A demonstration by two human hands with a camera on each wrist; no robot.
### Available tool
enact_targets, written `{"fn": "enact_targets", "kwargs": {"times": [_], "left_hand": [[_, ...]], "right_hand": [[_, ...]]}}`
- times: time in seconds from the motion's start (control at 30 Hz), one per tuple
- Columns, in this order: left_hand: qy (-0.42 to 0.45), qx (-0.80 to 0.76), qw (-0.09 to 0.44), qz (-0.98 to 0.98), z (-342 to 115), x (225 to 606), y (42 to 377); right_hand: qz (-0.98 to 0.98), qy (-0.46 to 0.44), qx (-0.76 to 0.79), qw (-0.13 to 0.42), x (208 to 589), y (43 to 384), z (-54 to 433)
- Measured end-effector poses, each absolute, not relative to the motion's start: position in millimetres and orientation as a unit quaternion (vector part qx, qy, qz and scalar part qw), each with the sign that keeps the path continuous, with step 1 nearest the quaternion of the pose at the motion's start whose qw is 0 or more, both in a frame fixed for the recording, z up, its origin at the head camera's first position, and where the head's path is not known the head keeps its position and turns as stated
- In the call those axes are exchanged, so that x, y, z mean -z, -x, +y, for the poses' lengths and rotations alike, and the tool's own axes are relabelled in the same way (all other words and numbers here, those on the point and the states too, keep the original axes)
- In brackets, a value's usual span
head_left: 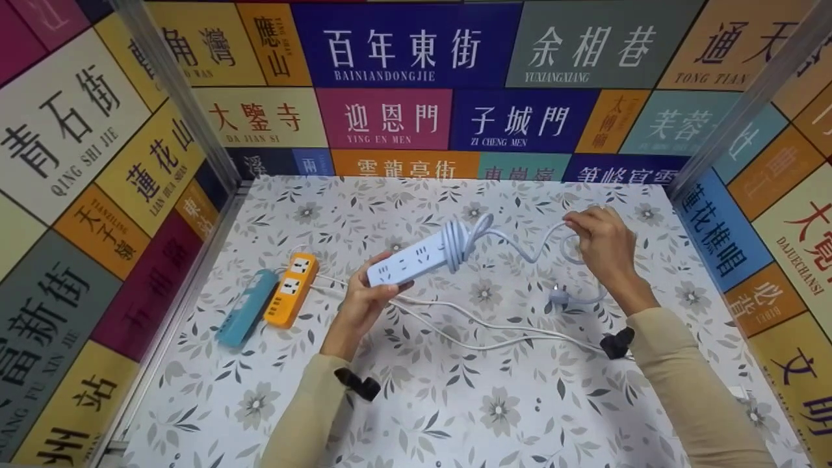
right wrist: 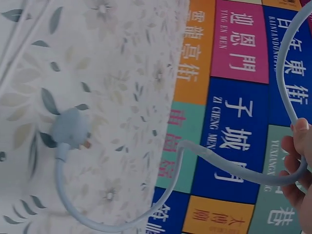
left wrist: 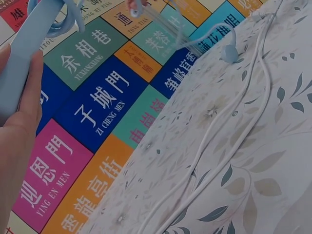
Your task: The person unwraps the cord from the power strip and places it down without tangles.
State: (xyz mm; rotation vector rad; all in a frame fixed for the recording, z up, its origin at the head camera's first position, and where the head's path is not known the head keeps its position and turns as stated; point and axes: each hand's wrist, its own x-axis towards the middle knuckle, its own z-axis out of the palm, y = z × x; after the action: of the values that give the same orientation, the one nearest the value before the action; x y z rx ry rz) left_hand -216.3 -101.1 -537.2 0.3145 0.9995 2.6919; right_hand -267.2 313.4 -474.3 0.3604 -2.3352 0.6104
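My left hand (head_left: 364,305) grips one end of a pale blue power strip (head_left: 409,263), held tilted above the table with its sockets showing. Several turns of its cord (head_left: 455,247) are wrapped around the far end, with a loop sticking up there. From that wrapping the cord runs loosely over to my right hand (head_left: 608,247), whose thumb and fingers pinch it. Below the right hand, the cord's free end curves down to a plug (right wrist: 70,129). Only part of the strip (left wrist: 22,58) shows in the left wrist view.
An orange power strip (head_left: 292,290) and a teal power strip (head_left: 247,309) lie side by side at the table's left. White cords (head_left: 513,330) stretch across the flower-patterned table (head_left: 442,403) toward the right forearm. Colourful sign-covered walls (head_left: 390,117) stand at the back and sides.
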Motion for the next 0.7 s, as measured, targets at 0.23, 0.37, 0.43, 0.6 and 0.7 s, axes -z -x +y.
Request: {"fn": "enact_targets", "kwargs": {"times": [0.23, 0.37, 0.43, 0.6, 0.7], "left_hand": [[-0.055, -0.937, 0.085, 0.333, -102.9, 536.1, 217.9], [-0.032, -0.934, 0.07, 0.348, -103.7, 536.7, 217.9], [-0.023, -0.934, 0.064, 0.35, -104.1, 537.2, 217.7], [-0.009, -0.936, 0.046, 0.35, -105.1, 537.4, 218.1], [0.0, -0.937, 0.041, 0.347, -105.4, 537.3, 218.3]], "right_hand": [[-0.904, -0.209, -0.232, 0.293, 510.6, 253.0, 320.1], [-0.907, -0.235, -0.245, 0.248, 526.3, 242.8, 325.4], [-0.907, -0.25, -0.245, 0.233, 531.5, 237.8, 327.7], [-0.906, -0.295, -0.224, 0.206, 536.2, 226.2, 329.4], [-0.904, -0.33, -0.194, 0.191, 537.8, 219.2, 327.7]]}}
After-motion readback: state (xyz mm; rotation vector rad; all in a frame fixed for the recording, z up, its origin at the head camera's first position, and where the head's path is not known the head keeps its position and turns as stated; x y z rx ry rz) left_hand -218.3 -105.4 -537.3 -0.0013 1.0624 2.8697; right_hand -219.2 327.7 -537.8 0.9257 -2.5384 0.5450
